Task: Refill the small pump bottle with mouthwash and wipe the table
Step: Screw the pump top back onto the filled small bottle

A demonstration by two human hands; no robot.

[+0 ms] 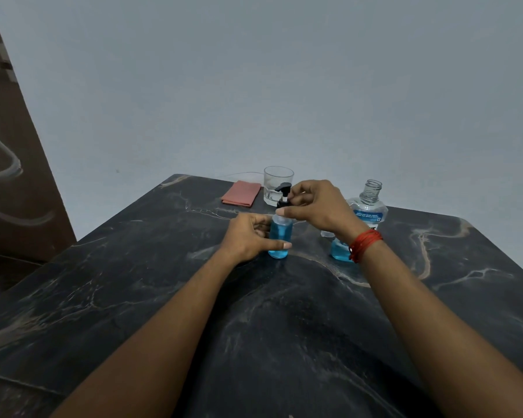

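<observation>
The small pump bottle (280, 236) stands upright on the dark marble table (163, 297), nearly full of blue liquid. My left hand (249, 238) wraps its body from the left. My right hand (317, 208) pinches the black pump head (283, 191) at the bottle's neck. The large mouthwash bottle (367, 206) stands uncapped to the right, partly hidden behind my right wrist, with blue liquid low in it. A folded pink cloth (241, 193) lies flat at the far edge of the table.
An empty clear glass (277, 182) stands behind the pump bottle, next to the cloth. A grey wall rises just past the table's far edge. A brown door panel fills the left side. A red thread band circles my right wrist (364, 244).
</observation>
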